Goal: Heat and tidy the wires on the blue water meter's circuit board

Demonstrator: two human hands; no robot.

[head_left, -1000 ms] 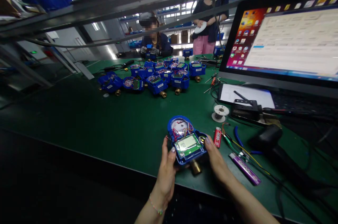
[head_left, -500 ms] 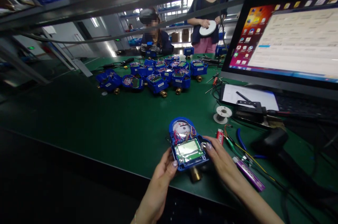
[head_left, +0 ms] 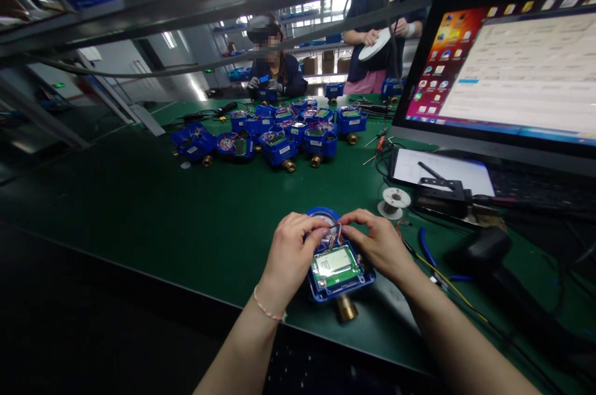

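Note:
In front of me on the green bench lies an open blue water meter (head_left: 321, 294). Its green circuit board (head_left: 351, 277) with a lit-grey display (head_left: 332, 262) faces up, and a brass pipe end (head_left: 347, 309) points toward me. Over the round dial at its far end, my left hand (head_left: 293, 246) and my right hand (head_left: 379, 246) meet fingertip to fingertip. Both are pinched on a thin dark wire, mostly hidden by the fingers. Coloured wires (head_left: 338, 233) rise beside the right fingertips.
Several open blue meters (head_left: 279, 143) stand together farther back. To the right are a solder spool (head_left: 393, 202), blue-handled pliers (head_left: 426, 246), a black barcode scanner (head_left: 484, 258), paper (head_left: 470, 177) and a monitor (head_left: 512, 72). Two people are across the bench; one holds a white disc (head_left: 375, 46).
Both hands have left the meter's sides and moved up to its dial end, closing on a thin wire there. The person at the back has tilted the white disc and shifted right.

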